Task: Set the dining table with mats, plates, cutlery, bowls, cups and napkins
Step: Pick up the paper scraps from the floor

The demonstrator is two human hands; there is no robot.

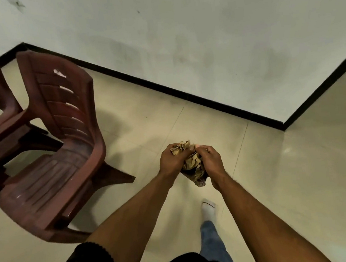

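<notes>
- The person is standing on a pale tiled floor (303, 169), with both forearms reaching forward and both hands meeting in front of the body.
- The left hand (171, 159) is curling its fingers round the upper part of a crumpled tan cloth (191, 163), most likely one of the napkins.
- The right hand (211, 158) is pinching the same cloth from the other side, its knuckles bent and its thumb pressing in towards the left hand's fingertips.
- The cloth is bunching above the fingers of both hands and hanging below them in a darker, checked fold; none of it is lying flat.
- No table, mat, plate, cutlery, bowl or cup is showing in this view, so how far the setting has got cannot be told.
- Two dark red plastic chairs (60, 144) are standing well to the left of the left hand's fingers, near the wall (200, 40).
- A socked foot (208, 207) is showing below the hands.
- Judging from the grip, the step in hand is the napkin: opening or shaking it out.
- The next move probably calls for drawing the fingers apart to spread the cloth, folding it, then carrying it to the table.
</notes>
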